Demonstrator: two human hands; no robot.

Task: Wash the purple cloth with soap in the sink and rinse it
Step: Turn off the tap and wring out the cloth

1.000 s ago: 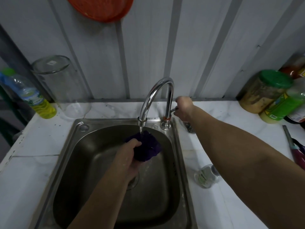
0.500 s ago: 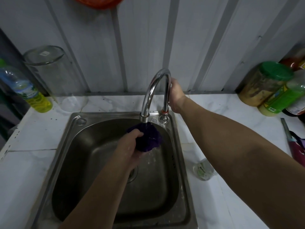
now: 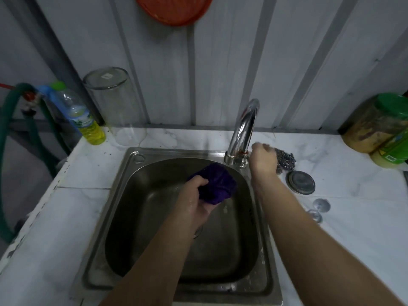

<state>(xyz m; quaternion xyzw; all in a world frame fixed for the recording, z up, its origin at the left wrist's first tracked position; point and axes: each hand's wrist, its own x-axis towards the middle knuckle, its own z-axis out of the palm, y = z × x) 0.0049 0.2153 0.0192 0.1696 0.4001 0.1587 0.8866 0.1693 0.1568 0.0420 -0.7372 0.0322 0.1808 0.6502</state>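
Observation:
The purple cloth (image 3: pixel 217 184) is bunched into a wet ball at the back of the steel sink (image 3: pixel 123 195), just under the spout of the chrome tap (image 3: pixel 245 129). My left hand (image 3: pixel 194 199) grips the cloth from the left and below. My right hand (image 3: pixel 263 159) is curled into a fist right beside the tap's base, where the handle sits; my fingers hide the handle. I cannot make out a water stream.
A steel scourer (image 3: pixel 286 160), a round metal lid (image 3: pixel 300 182) and a small clear stopper (image 3: pixel 318 209) lie right of the sink. Green-lidded jars (image 3: pixel 379 124) stand far right. A clear upturned jar (image 3: pixel 114 102), a yellow-liquid bottle (image 3: pixel 85 120) and a green hose (image 3: pixel 8 151) are on the left.
My right hand has dropped from behind the tap's neck to the right side of its base. My left hand still holds the cloth under the spout. The view has tilted and shifted.

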